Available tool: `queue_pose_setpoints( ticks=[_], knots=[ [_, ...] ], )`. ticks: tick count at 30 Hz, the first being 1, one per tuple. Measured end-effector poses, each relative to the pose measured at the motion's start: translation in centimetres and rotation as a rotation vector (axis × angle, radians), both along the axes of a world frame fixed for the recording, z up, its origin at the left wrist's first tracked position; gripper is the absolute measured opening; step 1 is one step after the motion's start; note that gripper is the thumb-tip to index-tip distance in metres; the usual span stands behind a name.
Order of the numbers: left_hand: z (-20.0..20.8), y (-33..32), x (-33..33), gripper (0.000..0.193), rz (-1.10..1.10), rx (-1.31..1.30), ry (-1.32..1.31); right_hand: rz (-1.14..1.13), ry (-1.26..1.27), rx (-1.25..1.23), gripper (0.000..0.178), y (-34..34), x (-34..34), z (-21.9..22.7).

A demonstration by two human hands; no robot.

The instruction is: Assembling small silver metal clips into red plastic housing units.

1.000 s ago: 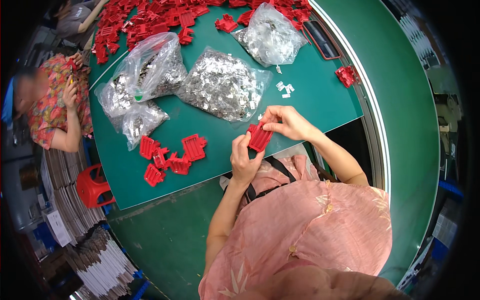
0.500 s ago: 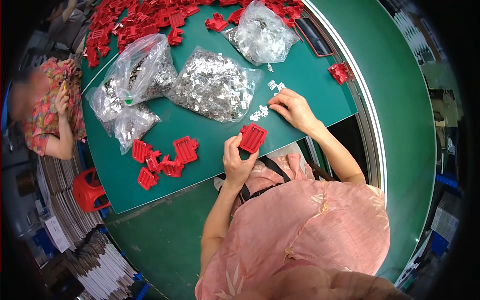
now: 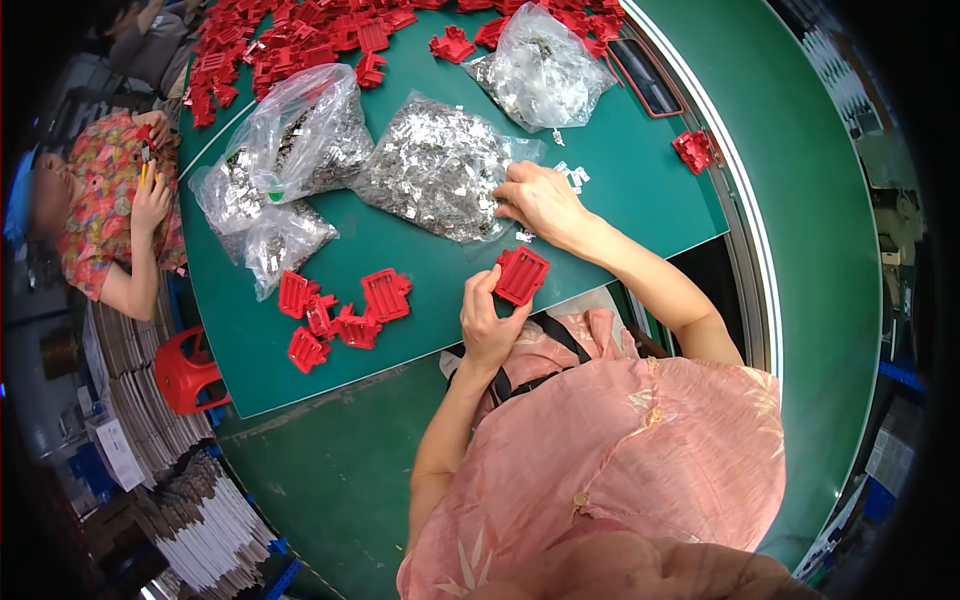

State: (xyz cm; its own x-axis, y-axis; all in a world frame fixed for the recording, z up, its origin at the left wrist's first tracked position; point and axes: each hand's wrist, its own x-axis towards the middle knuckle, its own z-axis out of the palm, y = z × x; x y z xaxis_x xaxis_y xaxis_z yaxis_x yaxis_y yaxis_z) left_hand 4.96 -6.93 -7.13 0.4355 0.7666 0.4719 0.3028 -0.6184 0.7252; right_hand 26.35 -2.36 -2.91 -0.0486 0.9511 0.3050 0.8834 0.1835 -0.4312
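Note:
My left hand grips a red plastic battery holder by its left side, over the table's near edge, with its long slots facing up. Beyond it, my right hand reaches to the right edge of a clear bag full of small shiny metal pieces. Its fingers are curled together at the bag; whatever lies between the fingertips is hidden. Several small metal pieces lie loose past that hand, and a few more show just below it.
Two more bags of metal pieces stand on the green table. Several red holders lie left, with a big heap behind. A phone rests by the right rail. Another person sits left, near a red stool.
My right hand has moved left from the loose metal pieces to the edge of the middle bag. My left hand still holds the red battery holder; the whole view has shifted slightly.

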Motion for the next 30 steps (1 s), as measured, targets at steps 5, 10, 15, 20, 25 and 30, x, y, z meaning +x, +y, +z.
queue_pose_setpoints(
  ticks=[5,10,15,20,25,30],
  knots=[
    [-0.1,0.0,0.0,0.067,-0.010,0.007,0.000,0.002,-0.004,0.027,0.016,0.8,-1.1,-0.8],
    [-0.3,0.1,-0.1,0.067,-0.022,0.002,-0.006,0.015,0.030,0.044,0.010,0.7,-1.0,-1.1],
    [-0.3,0.1,-0.2,0.067,-0.021,-0.007,-0.010,0.018,0.104,0.040,0.007,0.9,-0.7,-1.1],
    [-0.4,0.0,-0.1,0.067,-0.022,-0.003,-0.012,0.059,0.209,0.113,0.006,1.0,0.1,-2.0],
    [-0.1,0.1,-0.2,0.070,-0.032,0.006,-0.003,0.069,0.101,0.027,0.010,0.5,0.1,-2.1],
    [-0.3,0.1,-0.1,0.070,-0.025,0.005,-0.006,0.071,0.056,0.058,0.011,1.0,0.2,-1.3]
  ],
)
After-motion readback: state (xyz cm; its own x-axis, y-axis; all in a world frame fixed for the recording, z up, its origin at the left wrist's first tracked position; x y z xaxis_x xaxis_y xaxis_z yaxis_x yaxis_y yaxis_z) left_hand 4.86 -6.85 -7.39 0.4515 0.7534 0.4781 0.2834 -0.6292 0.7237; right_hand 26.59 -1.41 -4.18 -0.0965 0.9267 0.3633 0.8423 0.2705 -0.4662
